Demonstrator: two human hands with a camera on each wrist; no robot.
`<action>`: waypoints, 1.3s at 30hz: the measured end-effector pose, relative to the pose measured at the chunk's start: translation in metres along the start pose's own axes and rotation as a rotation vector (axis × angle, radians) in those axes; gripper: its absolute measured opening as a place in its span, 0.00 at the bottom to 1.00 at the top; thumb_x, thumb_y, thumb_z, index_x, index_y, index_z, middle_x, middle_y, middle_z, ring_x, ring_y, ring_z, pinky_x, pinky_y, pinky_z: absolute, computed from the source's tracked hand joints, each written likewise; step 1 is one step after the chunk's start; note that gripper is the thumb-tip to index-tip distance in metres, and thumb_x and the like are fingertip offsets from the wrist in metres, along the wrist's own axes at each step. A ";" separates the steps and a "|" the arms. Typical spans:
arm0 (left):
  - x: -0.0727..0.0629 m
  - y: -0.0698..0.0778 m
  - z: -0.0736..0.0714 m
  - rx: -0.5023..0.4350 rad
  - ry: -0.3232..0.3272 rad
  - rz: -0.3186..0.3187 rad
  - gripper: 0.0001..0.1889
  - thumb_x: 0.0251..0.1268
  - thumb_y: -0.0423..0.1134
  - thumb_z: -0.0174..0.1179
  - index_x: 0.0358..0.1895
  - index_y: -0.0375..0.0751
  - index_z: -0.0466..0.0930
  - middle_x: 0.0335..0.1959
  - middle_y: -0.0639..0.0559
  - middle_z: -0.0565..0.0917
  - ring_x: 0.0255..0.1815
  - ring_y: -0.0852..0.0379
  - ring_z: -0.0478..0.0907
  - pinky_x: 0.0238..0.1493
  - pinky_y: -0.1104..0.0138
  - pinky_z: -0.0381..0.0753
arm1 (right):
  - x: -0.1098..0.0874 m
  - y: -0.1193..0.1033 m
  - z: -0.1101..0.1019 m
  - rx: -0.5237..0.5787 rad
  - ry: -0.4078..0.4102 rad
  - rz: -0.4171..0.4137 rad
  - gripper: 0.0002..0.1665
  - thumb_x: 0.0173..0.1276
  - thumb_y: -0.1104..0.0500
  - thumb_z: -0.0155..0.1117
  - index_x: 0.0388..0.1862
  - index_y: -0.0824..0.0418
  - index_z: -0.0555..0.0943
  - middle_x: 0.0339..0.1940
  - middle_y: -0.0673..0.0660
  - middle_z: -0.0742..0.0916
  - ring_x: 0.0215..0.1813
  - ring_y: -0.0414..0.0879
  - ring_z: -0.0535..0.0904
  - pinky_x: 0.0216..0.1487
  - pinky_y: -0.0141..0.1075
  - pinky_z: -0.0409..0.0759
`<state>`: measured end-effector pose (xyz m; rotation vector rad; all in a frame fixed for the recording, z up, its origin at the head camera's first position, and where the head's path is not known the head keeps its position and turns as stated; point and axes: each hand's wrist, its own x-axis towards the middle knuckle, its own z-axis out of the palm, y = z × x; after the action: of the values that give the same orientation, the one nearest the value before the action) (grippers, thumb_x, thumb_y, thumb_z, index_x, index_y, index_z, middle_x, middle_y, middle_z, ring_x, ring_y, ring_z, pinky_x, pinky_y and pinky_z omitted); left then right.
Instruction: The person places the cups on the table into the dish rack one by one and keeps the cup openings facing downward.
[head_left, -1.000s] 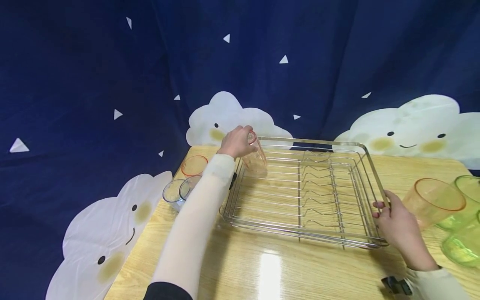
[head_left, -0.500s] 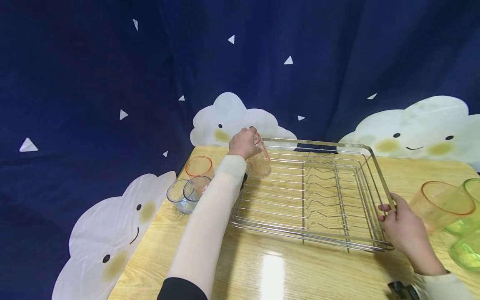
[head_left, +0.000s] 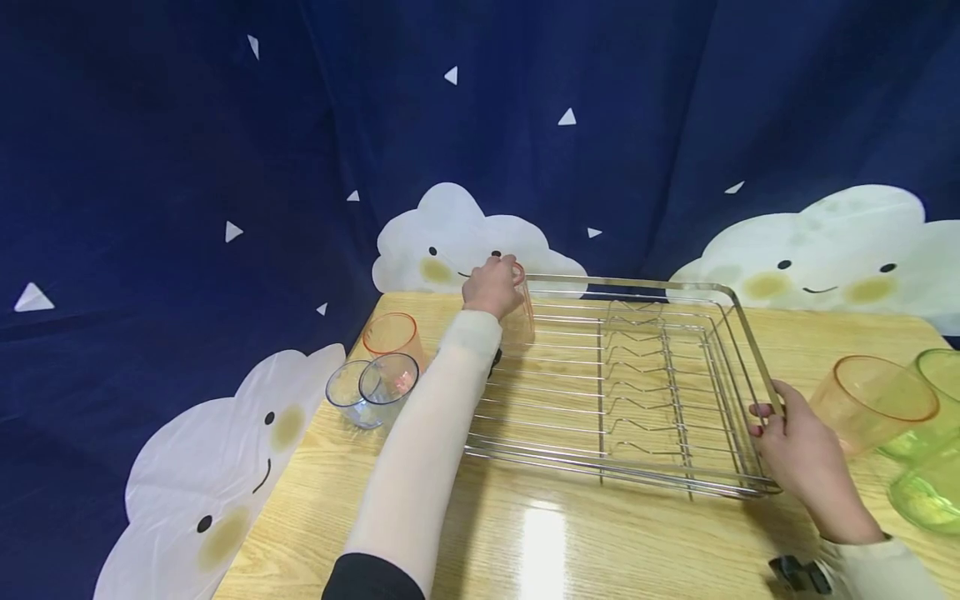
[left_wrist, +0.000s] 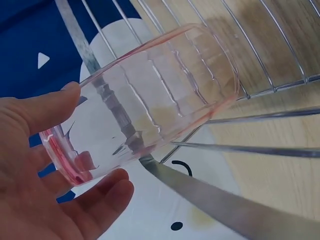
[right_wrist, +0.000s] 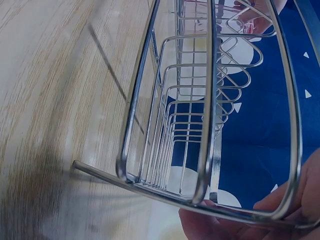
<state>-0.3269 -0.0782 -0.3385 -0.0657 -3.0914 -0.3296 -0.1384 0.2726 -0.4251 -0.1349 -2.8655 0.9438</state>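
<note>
My left hand grips a clear pinkish drinking glass by its base end. The glass is upside down over the back left corner of the wire dish rack. In the left wrist view its thick pink base lies among my fingers, and its mouth is down by the rack's wires; whether it touches them I cannot tell. My right hand holds the rack's right side, its fingers curled round the flat top rail. The right wrist view shows that side's wires close up.
Left of the rack stand two bluish glasses and an orange-rimmed glass, mouths up. On the right are an orange glass and green glasses. Behind the wooden table hangs a dark blue curtain with clouds.
My left hand has shifted a little to the right with the glass, which now stands more upright. My right hand keeps its hold on the rack.
</note>
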 end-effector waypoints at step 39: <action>-0.011 -0.013 -0.012 0.001 0.117 0.094 0.34 0.67 0.58 0.59 0.71 0.44 0.66 0.70 0.41 0.71 0.70 0.41 0.66 0.60 0.50 0.78 | 0.001 -0.002 -0.001 -0.023 -0.006 0.009 0.32 0.74 0.68 0.35 0.75 0.79 0.50 0.50 0.75 0.84 0.38 0.58 0.84 0.32 0.35 0.69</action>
<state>-0.3166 -0.0937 -0.3294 -0.1840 -2.9613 -0.3170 -0.1398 0.2717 -0.4229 -0.1482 -2.8840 0.9148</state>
